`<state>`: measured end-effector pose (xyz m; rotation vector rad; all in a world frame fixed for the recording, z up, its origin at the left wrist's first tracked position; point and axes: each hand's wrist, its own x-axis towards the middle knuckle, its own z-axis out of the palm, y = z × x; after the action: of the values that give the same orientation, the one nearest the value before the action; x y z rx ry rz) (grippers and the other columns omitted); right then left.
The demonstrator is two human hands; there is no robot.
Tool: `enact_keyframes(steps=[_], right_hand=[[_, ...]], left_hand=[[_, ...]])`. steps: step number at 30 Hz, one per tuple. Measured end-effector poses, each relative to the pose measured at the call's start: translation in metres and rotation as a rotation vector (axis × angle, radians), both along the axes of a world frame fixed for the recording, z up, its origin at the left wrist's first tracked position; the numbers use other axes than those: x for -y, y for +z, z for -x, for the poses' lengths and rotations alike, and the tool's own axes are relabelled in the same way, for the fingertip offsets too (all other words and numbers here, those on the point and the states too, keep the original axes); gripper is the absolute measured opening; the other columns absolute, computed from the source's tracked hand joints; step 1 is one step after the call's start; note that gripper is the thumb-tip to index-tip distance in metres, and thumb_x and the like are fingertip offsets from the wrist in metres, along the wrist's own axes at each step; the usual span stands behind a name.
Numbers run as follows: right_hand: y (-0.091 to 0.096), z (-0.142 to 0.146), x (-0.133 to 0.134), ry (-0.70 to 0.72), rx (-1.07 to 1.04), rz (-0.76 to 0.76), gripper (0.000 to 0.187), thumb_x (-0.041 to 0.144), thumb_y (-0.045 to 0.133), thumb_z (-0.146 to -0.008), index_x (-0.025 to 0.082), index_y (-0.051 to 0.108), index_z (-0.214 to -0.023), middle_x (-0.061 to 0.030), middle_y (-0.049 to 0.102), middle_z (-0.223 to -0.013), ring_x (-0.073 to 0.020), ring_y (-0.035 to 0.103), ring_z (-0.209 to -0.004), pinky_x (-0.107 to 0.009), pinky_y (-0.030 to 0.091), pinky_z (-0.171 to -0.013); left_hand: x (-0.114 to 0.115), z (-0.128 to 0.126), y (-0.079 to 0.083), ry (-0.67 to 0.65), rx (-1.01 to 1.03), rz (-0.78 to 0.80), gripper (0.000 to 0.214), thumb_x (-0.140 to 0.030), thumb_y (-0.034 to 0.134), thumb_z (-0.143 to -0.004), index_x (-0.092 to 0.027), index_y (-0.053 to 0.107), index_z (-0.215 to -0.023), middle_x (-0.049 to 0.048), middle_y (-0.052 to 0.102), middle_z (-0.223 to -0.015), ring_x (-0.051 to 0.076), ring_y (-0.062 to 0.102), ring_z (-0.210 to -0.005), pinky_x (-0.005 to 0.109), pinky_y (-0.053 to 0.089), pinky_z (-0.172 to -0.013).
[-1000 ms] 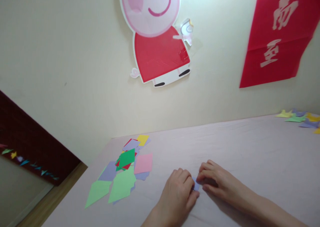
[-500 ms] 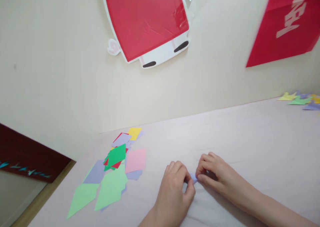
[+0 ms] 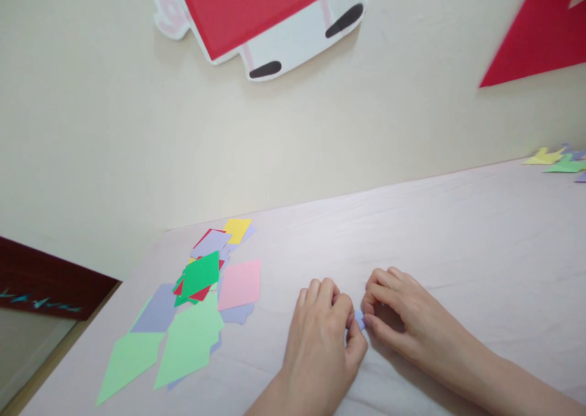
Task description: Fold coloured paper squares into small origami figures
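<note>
Between my two hands is a small piece of folded blue-violet paper, mostly covered by fingers. My left hand pinches its left side between thumb and forefinger, the other fingers curled. From the right, my right hand grips the paper's other end with thumb and fingertips closed. Both hands are low over the pale tabletop. The paper's full shape is hidden.
Loose squares lie at the left: green, pink, light green, yellow and violet. Folded paper figures rest at the far right by the wall. A red-and-white cutout hangs there.
The camera view has tilted down and shifted slightly, so wall decorations sit higher. My left hand has closed in on the paper, covering more of it; both hands still hold it.
</note>
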<state>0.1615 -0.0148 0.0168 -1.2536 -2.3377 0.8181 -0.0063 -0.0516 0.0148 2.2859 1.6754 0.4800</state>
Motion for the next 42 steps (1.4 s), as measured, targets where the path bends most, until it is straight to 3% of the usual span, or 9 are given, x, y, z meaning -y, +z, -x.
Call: enact_keyframes(steps=[25,33,42], right_hand=[[-0.0013,0.0008,0.0001,0.005,0.020,-0.035,0.013,0.012,0.054,-0.087,0.018,0.055,-0.075,-0.0034,0.056,-0.083,-0.0203,0.049,-0.082,-0.036,0.037,-0.074],[0.0008,0.0025,0.0039,-0.041,0.045,-0.028,0.012,0.011,0.061,-0.079,0.019,0.053,-0.074,-0.0027,0.055,-0.082,-0.0208,0.048,-0.081,-0.035,0.036,-0.073],[-0.0061,-0.0031,0.0004,0.072,-0.009,-0.033,0.010,0.014,0.058,-0.087,0.024,0.062,-0.089,-0.0022,0.059,-0.090,-0.0212,0.050,-0.086,-0.036,0.036,-0.077]], left_hand=[[-0.0008,-0.0034,-0.0002,0.051,-0.064,0.025,0.013,-0.008,0.051,-0.078,-0.021,0.049,-0.076,0.0032,0.053,-0.090,0.023,0.046,-0.088,0.039,0.038,-0.076],[-0.0002,-0.0054,0.0015,0.058,-0.063,0.057,0.012,-0.009,0.051,-0.078,-0.020,0.049,-0.076,0.0039,0.053,-0.092,0.023,0.045,-0.090,0.040,0.038,-0.077],[0.0055,-0.0025,0.0015,0.071,0.100,0.098,0.022,-0.004,0.048,-0.075,-0.022,0.050,-0.089,0.0013,0.054,-0.095,0.022,0.045,-0.093,0.041,0.034,-0.082]])
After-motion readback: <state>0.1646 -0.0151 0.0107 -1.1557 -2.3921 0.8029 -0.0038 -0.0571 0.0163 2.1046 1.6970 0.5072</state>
